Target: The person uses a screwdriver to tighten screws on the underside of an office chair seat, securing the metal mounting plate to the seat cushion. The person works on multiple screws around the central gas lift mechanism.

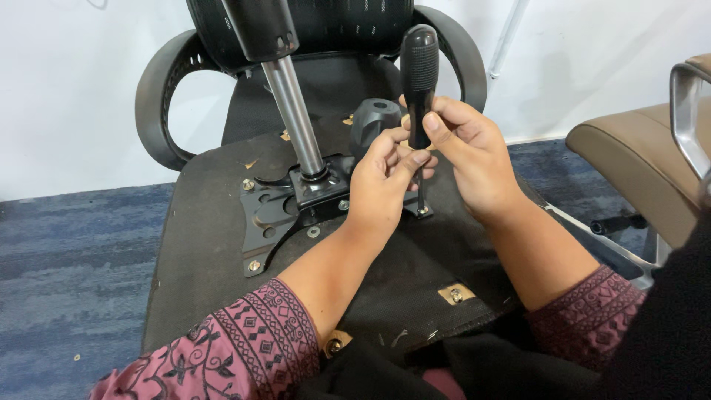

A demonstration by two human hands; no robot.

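Overturned office chair, underside of seat (215,222) facing me. My right hand (474,159) is clenched about the lower end of the black handle of a screwdriver (419,74), thumb laid along the grip; the tool stands upright, its tip on a screw (423,211) at the right corner of the black mounting plate (285,215) near the middle of the seat. My left hand (381,185) steadies the shank just under the handle, fingers (416,158) pinched on it. The gas column (295,111) rises from the plate, left of the tool. A tan chair (637,159) stands off the seat's right edge.
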